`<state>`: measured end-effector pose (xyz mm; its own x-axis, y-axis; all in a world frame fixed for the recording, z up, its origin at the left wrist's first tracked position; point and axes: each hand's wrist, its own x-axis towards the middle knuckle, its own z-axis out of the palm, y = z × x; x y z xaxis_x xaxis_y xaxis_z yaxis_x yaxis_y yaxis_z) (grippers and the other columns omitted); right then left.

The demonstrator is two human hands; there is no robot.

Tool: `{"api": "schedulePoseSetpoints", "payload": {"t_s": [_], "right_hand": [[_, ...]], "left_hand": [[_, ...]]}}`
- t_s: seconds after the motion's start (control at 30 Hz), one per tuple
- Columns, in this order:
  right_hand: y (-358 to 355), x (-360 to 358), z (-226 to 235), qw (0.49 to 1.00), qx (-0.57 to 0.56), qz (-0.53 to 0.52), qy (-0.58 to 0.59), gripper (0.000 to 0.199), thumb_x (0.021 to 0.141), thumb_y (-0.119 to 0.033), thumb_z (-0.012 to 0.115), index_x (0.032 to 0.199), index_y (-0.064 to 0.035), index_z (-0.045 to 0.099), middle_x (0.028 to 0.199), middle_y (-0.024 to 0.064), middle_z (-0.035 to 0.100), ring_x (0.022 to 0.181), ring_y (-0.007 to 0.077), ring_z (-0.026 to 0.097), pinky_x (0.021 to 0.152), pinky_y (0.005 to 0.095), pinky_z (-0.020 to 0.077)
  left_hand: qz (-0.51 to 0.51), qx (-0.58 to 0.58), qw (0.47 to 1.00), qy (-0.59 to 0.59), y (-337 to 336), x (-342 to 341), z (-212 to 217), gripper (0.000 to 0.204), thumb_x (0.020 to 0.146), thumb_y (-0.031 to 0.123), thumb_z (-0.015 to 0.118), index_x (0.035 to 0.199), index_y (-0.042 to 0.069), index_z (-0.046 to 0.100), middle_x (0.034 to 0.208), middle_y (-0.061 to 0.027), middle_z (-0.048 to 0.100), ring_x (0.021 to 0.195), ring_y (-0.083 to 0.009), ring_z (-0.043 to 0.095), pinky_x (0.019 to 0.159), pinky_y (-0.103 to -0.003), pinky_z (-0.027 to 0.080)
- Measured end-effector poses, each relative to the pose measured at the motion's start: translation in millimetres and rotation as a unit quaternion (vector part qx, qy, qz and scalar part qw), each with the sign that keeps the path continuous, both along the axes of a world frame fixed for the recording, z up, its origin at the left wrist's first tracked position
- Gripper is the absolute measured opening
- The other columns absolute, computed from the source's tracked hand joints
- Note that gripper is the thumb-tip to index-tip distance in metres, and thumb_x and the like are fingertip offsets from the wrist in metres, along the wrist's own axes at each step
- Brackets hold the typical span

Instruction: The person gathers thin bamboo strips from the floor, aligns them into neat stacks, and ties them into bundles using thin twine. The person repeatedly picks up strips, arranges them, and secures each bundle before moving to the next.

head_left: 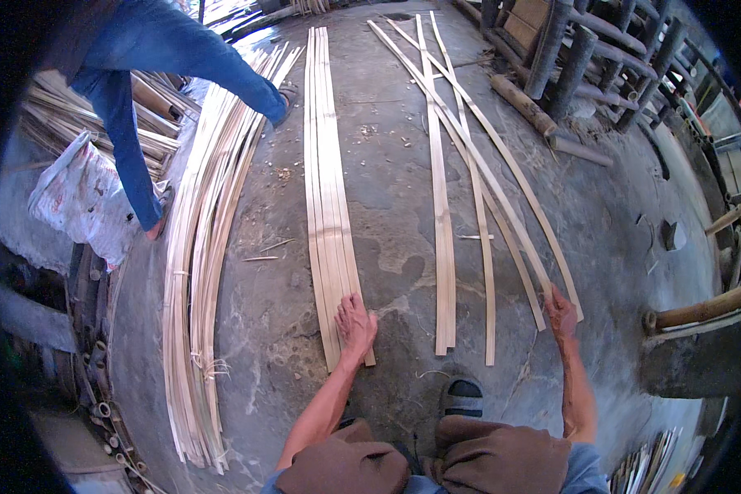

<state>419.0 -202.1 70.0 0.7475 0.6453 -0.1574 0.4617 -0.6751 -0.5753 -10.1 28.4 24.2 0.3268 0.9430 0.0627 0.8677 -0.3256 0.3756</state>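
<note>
Pinching the near end of a long pale strip [511,219], the right hand [561,314] is nearer it; its axis slants away leftward, while the left hand [356,323] rests on the flat row [328,206], its grip unclear

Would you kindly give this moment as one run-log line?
left hand: on slats | right hand: at loose strip's near end | bundle: left of slats, tied

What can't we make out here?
All head view:
Left grip: its palm and the strips right under it, hidden by its own back.
Right grip: how its fingers close around the strip, too small.
Co-worker: upper body, cut off by the dark rim.
Sack: contents, if any, hidden by its wall.
</note>
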Motion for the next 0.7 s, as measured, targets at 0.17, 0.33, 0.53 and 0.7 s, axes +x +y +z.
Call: {"api": "schedulePoseSetpoints", "payload": {"t_s": [0.17, 0.33, 0.53, 0.7], "right_hand": [[-21.5, 26.2, -46.5, 0.987, 0.053, 0.078, -0.129, 0.05, 0.093, -0.04, 0.06, 0.139, -0.0197, 0.055, 0.091, 0.0135, 0.071, 0.084, 0.0301, 0.068, 0.075, 0.0407, 0.052], [11.4, -19.6, -27.5, 0.943, -0.043, 0.083, -0.32, 0.046, 0.095, -0.035, 0.057, 0.132, -0.0087, 0.058, 0.11, 0.0152, 0.069, 0.1, 0.0356, 0.064, 0.081, 0.0467, 0.0511], [106.8, -158.9, -80.7, 0.949, 0.221, 0.222, 0.018, 0.028, 0.096, -0.02, 0.057, 0.119, -0.0051, 0.062, 0.083, 0.0132, 0.064, 0.076, 0.0228, 0.062, 0.07, 0.0358, 0.0499], [170.1, -287.4, -68.3, 0.944, 0.154, 0.235, 0.171, 0.032, 0.093, -0.026, 0.062, 0.114, -0.002, 0.062, 0.093, 0.018, 0.069, 0.083, 0.0287, 0.068, 0.072, 0.0377, 0.052]], "left_hand": [[-0.003, -0.018, 0.999, -0.028, 3.6, 4.0, 0.2, 0.048, 0.077, 0.011, 0.062, 0.121, -0.002, 0.047, 0.112, -0.0181, 0.045, 0.105, -0.0367, 0.049, 0.087, -0.049, 0.041], [0.017, -0.038, 0.997, -0.07, 7.7, -4.7, -7.3, 0.043, 0.078, 0.012, 0.06, 0.117, -0.001, 0.049, 0.11, -0.0193, 0.045, 0.104, -0.0373, 0.049, 0.086, -0.049, 0.042], [0.049, -0.086, 0.983, -0.156, 10.4, -0.9, -15.9, 0.04, 0.079, 0.014, 0.059, 0.115, -0.001, 0.051, 0.106, -0.0214, 0.048, 0.101, -0.0391, 0.05, 0.087, -0.05, 0.042], [0.061, -0.158, 0.958, -0.23, 16.9, 5.9, -15.1, 0.049, 0.084, 0.014, 0.059, 0.128, -0.003, 0.048, 0.116, -0.0251, 0.05, 0.108, -0.0385, 0.053, 0.095, -0.047, 0.044]]}}
